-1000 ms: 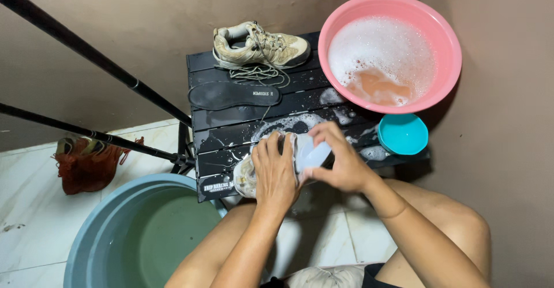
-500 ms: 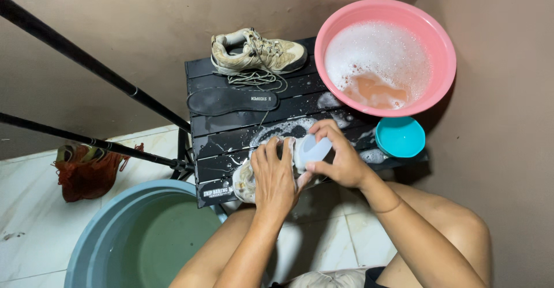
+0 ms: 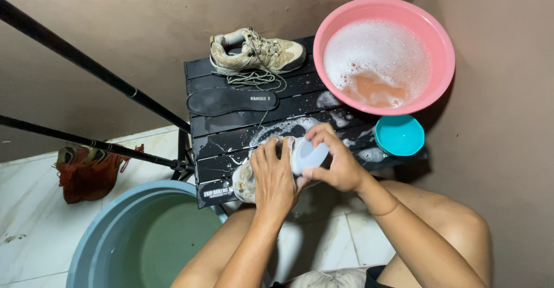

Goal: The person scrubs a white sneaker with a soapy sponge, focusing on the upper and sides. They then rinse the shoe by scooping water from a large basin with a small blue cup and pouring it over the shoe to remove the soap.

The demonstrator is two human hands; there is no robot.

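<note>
We have a wet shoe (image 3: 245,181) at the near edge of the black slatted worktop (image 3: 231,127), lying on its side in suds, mostly hidden under our hands

Left hand (image 3: 274,175) lies flat over the shoe, fingers (image 3: 271,152) spread and curled down on it, pinning it to the worktop; only the toe end shows, poking out left of the palm

Right hand (image 3: 337,164) sits just right of the left, touching it; its fingers (image 3: 317,133) wrap a pale bluish-white brush (image 3: 309,155), thumb below, other fingers over the top. Brush is pressed against the shoe right beside the left fingertips; bristles not visible, so we can't tell the exact contact patch

So the shoe is under the left fingers and directly left of the right ones, brush between the two hands

Around it:
- second shoe (image 3: 257,51), beige, upright at the far edge of the worktop, against the wall
- loose laces (image 3: 257,79) in a heap just in front of it
- dark insole (image 3: 231,100) flat mid-worktop, left side
- pink basin (image 3: 384,54) on the far right corner, foam on top, brownish water showing
- small teal bowl (image 3: 399,135) just below the basin, right of our right hand
- big blue-grey tub (image 3: 144,239) with greenish water on the floor, lower left
- two black poles (image 3: 86,63) crossing at left
- red-brown cloth (image 3: 86,172) on the tiles beyond them

Foam streaks cover the worktop between the insole and our hands
</note>
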